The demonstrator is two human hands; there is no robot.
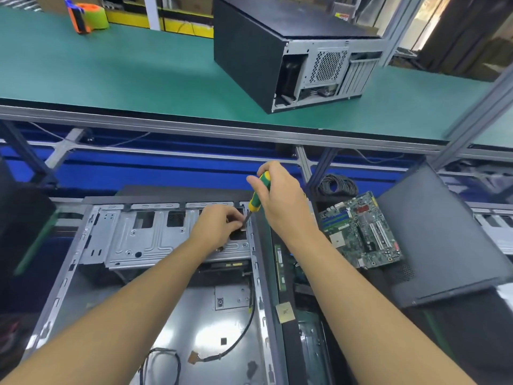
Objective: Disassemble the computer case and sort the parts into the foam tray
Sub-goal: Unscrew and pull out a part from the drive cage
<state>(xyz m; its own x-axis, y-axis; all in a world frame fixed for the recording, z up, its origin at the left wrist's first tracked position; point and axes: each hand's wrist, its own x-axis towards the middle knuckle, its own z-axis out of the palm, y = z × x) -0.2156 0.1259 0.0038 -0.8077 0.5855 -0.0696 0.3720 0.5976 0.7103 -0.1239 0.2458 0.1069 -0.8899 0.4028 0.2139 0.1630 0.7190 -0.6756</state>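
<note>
- Computer case [172, 315] lay open on its side, nearest, under both forearms.
- Left hand [219, 226] pinched the screwdriver [254, 202] tip at the drive cage [144, 237].
- Right hand [280, 201] gripped its handle.
- Motherboard [361, 232] lay just right of the case.

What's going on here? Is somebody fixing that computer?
Somebody is taking it apart. The right hand grips a green and yellow screwdriver, pointed down at the metal frame inside the open computer case. The left hand pinches the screwdriver near its tip, seemingly to steady it. A circuit board already lies outside, to the right of the case.
</note>
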